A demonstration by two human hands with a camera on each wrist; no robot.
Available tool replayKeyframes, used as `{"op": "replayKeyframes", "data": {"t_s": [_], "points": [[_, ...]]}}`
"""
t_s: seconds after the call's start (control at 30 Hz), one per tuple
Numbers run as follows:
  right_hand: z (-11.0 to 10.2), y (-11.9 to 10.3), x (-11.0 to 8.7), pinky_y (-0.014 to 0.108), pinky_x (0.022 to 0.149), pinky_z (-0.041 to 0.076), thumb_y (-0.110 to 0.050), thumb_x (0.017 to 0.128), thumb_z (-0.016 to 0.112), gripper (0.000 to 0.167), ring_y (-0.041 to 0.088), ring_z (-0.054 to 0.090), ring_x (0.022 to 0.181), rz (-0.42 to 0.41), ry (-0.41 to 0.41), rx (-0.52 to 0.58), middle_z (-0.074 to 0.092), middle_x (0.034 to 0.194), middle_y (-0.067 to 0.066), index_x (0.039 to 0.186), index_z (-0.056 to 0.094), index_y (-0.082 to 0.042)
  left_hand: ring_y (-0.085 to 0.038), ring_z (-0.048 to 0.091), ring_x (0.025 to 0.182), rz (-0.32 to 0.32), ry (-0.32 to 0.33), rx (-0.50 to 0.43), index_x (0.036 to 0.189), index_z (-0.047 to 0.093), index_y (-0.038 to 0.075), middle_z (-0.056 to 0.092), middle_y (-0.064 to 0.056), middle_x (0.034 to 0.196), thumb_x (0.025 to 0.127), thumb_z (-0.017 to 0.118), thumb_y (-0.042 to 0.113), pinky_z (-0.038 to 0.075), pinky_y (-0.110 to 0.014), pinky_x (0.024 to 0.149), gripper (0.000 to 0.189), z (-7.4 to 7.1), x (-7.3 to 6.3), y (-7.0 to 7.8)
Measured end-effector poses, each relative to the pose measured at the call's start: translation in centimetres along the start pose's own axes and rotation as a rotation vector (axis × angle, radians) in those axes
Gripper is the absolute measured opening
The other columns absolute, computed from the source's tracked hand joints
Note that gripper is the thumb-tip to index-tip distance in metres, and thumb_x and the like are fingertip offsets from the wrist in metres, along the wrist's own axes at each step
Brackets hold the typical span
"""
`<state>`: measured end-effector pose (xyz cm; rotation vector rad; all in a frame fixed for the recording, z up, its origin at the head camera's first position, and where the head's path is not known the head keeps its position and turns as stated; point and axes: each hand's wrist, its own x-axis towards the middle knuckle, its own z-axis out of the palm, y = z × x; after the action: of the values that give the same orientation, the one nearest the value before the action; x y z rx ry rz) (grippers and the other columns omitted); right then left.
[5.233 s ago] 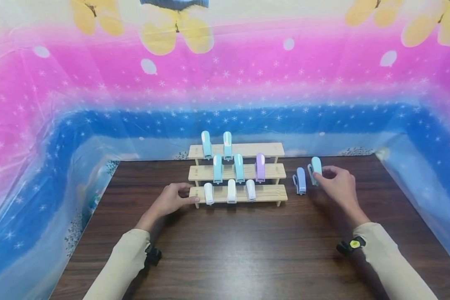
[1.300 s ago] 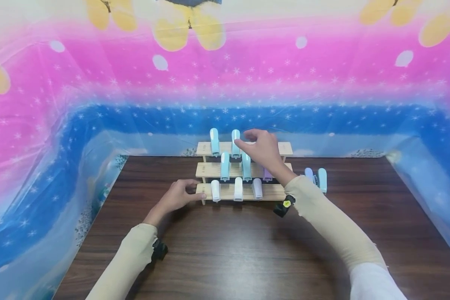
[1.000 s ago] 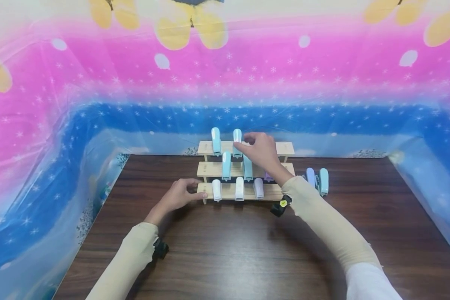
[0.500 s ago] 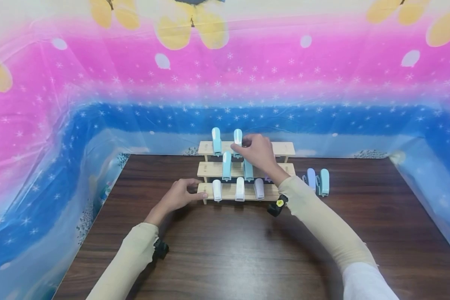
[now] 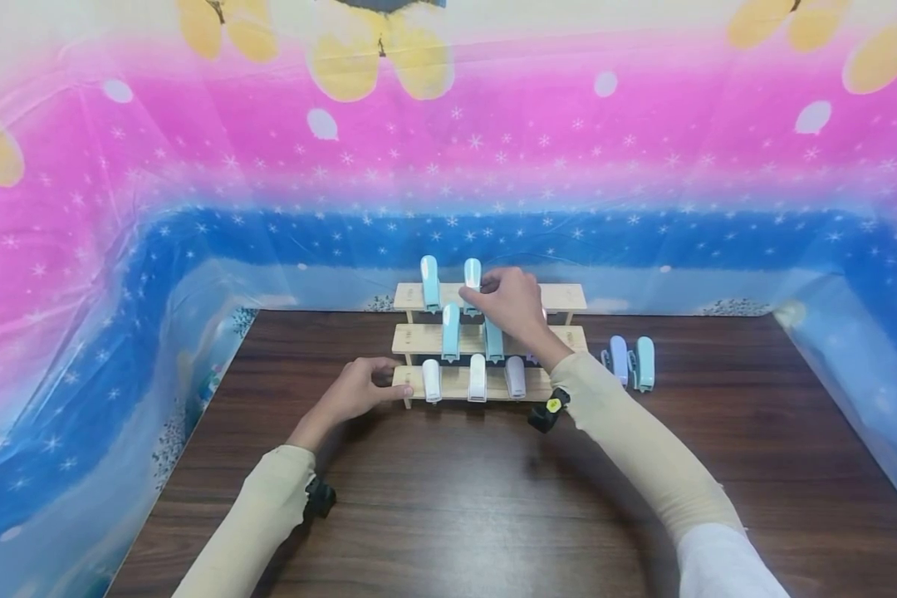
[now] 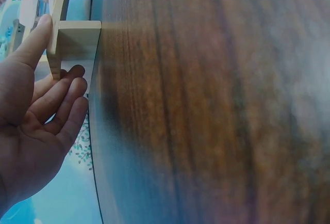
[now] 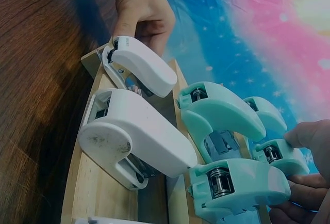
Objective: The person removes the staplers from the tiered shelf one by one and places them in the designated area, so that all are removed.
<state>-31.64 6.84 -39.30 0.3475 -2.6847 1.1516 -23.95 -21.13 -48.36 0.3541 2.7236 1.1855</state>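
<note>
My left hand (image 5: pixel 355 389) grips the left end of the bottom tier of a three-tier wooden rack (image 5: pixel 419 339), thumb on top and fingers beneath. On the top tier, my right hand (image 5: pixel 512 303) pinches the right-hand mint stapler (image 5: pixel 473 270); the right wrist view has thumb and fingers on either side of this stapler (image 7: pixel 282 157). Another mint stapler (image 5: pixel 429 282) stands to its left. Two mint staplers, one of them (image 5: pixel 451 332) at the left, sit on the middle tier, where a purple stapler is mostly hidden behind my right wrist. Along the bottom tier are three whitish staplers (image 5: pixel 477 378).
Right of the rack, a lilac stapler (image 5: pixel 618 360) and a mint stapler (image 5: pixel 644 364) stand side by side on the dark wooden table (image 5: pixel 433 498). A patterned cloth (image 5: pixel 493 232) rises behind the table and along its sides.
My right hand has let go of the mint stapler at the right, now beside the lilac one, and moved left to the top tier, taking hold of a stapler there. My left hand keeps its grip.
</note>
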Motion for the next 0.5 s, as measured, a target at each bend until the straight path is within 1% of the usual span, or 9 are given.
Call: {"op": "replayKeyframes", "data": {"t_s": [0.23, 0.4, 0.5], "points": [[-0.01, -0.19, -0.06, 0.039, 0.078, 0.056, -0.043, 0.088, 0.079, 0.042, 0.021, 0.072, 0.085, 0.026, 0.011, 0.027, 0.078, 0.099, 0.009, 0.108, 0.078, -0.006, -0.030, 0.064, 0.119, 0.001, 0.001, 0.003, 0.132, 0.066, 0.002, 0.069, -0.017, 0.127, 0.089, 0.081, 0.042, 0.051, -0.052, 0.099, 0.060, 0.07, -0.11, 0.15], [-0.28, -0.32, -0.08, 0.037, 0.074, 0.057, -0.045, 0.089, 0.078, 0.045, 0.020, 0.072, 0.085, 0.051, 0.021, 0.055, 0.078, 0.101, 0.009, 0.112, 0.077, -0.006, -0.032, 0.063, 0.121, -0.003, 0.002, 0.007, 0.133, 0.065, 0.002, 0.068, -0.018, 0.129, 0.089, 0.080, 0.042, 0.051, -0.052, 0.100, 0.062, 0.06, -0.17, 0.20], [-0.58, -0.53, -0.04, 0.037, 0.073, 0.057, -0.043, 0.088, 0.079, 0.044, 0.020, 0.072, 0.085, 0.042, 0.029, 0.074, 0.078, 0.101, 0.009, 0.112, 0.077, -0.006, -0.032, 0.063, 0.121, -0.001, 0.001, 0.003, 0.133, 0.065, 0.002, 0.068, -0.018, 0.129, 0.089, 0.080, 0.043, 0.051, -0.052, 0.099, 0.063, 0.04, -0.14, 0.14]]}}
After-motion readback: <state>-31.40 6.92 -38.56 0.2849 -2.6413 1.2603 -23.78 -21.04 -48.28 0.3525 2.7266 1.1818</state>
